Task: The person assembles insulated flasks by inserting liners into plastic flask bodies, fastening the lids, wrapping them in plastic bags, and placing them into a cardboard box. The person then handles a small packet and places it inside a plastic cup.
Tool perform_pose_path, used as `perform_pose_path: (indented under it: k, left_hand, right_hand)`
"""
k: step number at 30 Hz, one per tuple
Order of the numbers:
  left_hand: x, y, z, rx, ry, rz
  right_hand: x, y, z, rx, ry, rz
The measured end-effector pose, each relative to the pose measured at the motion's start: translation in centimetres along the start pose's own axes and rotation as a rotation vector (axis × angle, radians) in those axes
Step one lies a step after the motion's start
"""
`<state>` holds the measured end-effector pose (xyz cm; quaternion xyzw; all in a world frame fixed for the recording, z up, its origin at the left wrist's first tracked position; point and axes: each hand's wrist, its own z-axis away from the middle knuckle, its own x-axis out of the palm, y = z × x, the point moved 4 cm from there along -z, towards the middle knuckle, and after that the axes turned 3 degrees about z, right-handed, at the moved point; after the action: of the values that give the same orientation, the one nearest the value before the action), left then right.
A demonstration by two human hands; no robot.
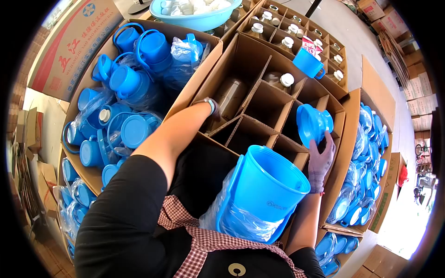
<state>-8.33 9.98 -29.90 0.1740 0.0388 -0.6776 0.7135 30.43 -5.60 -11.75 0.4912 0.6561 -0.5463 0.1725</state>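
Observation:
My right hand (321,160), in a thin grey-purple glove, grips a blue plastic flared collar (309,125) by its lower edge, above the divided carton (273,109). My left hand (214,113), also gloved, reaches down into a left compartment. Its fingers are mostly hidden beside a clear glass liner (232,92) that leans there. A second glass liner with a white cap (286,80) stands in a compartment further back. Close to my body, a blue plastic thermos shell (266,185) tilts with its mouth up, its lower part wrapped in clear film.
On the left, a carton (197,74) holds blue jugs and lidded parts. Another carton (345,111) at the right is full of bagged blue pieces. Behind stand capped glass liners (287,42), a blue cup (308,62) and a light-blue basin (185,19) of white caps.

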Motion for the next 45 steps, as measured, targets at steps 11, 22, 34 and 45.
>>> perform_pose_path:
  k: [11, 22, 34, 45]
  left_hand:
    - [4.2, -2.5, -7.8, -0.106, 0.054, 0.198]
    - [6.0, -3.8, -8.7, -0.124, 0.382, 0.623]
    - [5.3, -4.5, -8.2, -0.008, 0.947, 0.742]
    - [-6.4, 3.8, 6.6, 0.121, 1.21, 0.329]
  right_hand:
    - [2.7, 0.7, 0.6, 0.104, -0.078, -0.124]
    - [2.5, 1.7, 0.5, 0.264, -0.08, -0.386]
    - [2.6, 2.4, 0.7, 0.259, -0.071, -0.489]
    - [2.3, 2.0, 1.6, 0.218, -0.074, -0.546]
